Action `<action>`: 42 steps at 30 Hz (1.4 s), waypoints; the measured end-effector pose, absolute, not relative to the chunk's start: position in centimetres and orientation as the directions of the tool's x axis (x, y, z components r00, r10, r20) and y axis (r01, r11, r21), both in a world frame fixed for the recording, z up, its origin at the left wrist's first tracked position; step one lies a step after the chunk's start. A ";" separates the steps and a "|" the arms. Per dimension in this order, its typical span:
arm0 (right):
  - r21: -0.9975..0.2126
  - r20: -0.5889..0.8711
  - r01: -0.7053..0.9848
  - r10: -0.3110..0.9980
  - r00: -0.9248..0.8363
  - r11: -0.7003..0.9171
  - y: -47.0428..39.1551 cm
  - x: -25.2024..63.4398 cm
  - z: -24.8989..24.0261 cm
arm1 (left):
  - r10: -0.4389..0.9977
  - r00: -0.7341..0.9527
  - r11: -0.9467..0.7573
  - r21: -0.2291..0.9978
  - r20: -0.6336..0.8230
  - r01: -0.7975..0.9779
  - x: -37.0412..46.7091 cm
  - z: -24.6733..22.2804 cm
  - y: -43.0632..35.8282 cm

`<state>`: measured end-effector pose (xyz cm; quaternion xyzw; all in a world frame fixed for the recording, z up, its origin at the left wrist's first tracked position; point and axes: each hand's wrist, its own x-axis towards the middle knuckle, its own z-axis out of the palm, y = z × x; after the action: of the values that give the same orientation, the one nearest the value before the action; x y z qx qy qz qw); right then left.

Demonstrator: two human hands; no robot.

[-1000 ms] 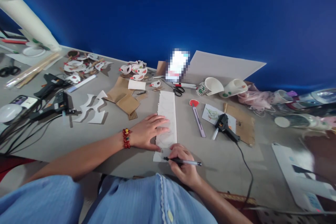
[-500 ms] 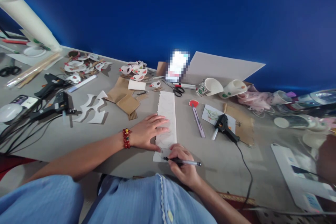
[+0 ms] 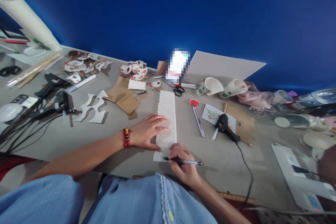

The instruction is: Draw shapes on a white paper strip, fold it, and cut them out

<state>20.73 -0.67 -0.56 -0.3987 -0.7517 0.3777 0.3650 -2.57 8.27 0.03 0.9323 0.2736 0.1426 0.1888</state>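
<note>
A long white paper strip (image 3: 167, 106) with faint drawn lines lies on the grey table in front of me. My left hand (image 3: 147, 132) rests flat across its left side, fingers spread. In my right hand (image 3: 184, 164) is a black pen (image 3: 189, 162), pinched near its tip, which is at the strip's near end. Right of the strip lie a lilac utility knife (image 3: 198, 122) and a red paper piece (image 3: 193, 103). Black scissors (image 3: 179, 91) lie beyond its far end.
A black glue gun (image 3: 226, 127) lies at right on cardboard (image 3: 245, 122), its cable running to the table edge. Paper birds (image 3: 139, 71), cut paper shapes (image 3: 97, 108) and another glue gun (image 3: 56, 106) are at left. A power strip (image 3: 288, 171) sits at the right edge.
Both hands and the strip look almost unchanged. The pen stays at the strip's near end.
</note>
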 end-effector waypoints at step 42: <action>-0.893 0.234 0.280 0.894 -0.382 0.354 -0.6 21.1 -0.1 | 0.556 0.814 -0.787 0.421 0.168 0.451 -2.6 -0.1 8.3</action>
<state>21.11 -0.60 -0.11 -0.4030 -0.7281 0.4009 0.3829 -2.61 8.32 -0.07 0.9344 0.2696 0.1428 0.1840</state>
